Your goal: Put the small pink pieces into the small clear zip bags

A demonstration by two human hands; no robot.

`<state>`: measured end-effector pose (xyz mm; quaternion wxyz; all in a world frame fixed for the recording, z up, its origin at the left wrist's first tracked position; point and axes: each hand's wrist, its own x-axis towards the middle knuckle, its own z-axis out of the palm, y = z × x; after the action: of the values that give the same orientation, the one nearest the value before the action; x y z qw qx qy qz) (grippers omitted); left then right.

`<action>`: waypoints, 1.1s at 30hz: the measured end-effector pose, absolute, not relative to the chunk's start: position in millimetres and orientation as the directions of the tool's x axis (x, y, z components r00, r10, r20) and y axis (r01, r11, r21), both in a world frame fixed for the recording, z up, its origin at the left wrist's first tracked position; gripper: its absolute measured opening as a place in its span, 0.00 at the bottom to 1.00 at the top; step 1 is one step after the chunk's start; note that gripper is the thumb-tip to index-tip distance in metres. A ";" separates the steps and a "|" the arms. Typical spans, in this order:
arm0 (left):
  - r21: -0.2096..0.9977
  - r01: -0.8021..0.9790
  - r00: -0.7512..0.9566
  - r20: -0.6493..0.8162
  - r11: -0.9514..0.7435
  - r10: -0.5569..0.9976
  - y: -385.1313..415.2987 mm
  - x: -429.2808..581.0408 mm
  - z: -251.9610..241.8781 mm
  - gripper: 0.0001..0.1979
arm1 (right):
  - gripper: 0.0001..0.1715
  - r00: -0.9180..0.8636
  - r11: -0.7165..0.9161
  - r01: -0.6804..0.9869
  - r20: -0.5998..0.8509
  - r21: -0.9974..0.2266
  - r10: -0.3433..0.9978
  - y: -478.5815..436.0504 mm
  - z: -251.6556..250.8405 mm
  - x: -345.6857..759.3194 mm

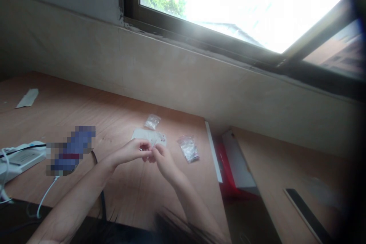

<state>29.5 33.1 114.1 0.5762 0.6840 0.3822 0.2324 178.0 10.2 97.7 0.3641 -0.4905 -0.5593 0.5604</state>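
My left hand [137, 150] and my right hand [160, 154] meet over the wooden table [120, 198], fingertips pinched together. Whatever is between the fingers is too small and blurred to name. Just beyond them lies a white sheet of paper [145, 135] with a few small dark specks at its right end, partly covered by my hands. A small clear plastic bag [152, 121] rests past the paper. Another clear plastic bag [189, 149], with pale contents I cannot make out, lies to the right of my right hand.
At the left, a blurred-out blue phone [73, 150] has a white cable plugged in, beside a white power strip [23, 156]. A paper scrap [28, 98] lies far left. Right of the table's edge are a gap with a red object [227, 169] and a second table [274, 167].
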 end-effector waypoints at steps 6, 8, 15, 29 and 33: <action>0.987 0.148 0.634 -0.148 0.069 0.759 31.0 29.7 111.4 0.12 | 0.09 -0.250 -0.122 0.098 -0.143 -0.988 0.958 8.8 99.8 177.7; 0.989 0.106 0.631 -0.147 0.104 0.762 30.8 29.8 109.8 0.12 | 0.10 -0.256 -0.122 0.080 -0.138 -0.989 0.957 9.0 103.8 177.7; 0.978 -0.039 0.652 -0.132 0.206 0.746 30.5 30.8 102.4 0.11 | 0.12 -0.272 -0.165 -0.010 -0.156 -0.986 0.950 10.0 105.2 176.8; 0.968 0.247 0.634 -0.199 0.048 0.747 31.3 31.0 105.8 0.14 | 0.12 -0.281 -0.342 -0.033 -0.319 -0.939 0.905 11.3 97.7 176.9; 0.973 0.232 0.570 -0.145 0.011 0.809 33.8 26.4 109.7 0.15 | 0.12 -0.237 -0.266 -0.012 -0.256 -0.964 0.937 17.2 104.5 178.2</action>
<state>26.4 33.8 109.7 0.5916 0.6596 0.3945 0.2435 178.2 17.2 104.5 0.3780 -0.4885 -0.4735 0.6280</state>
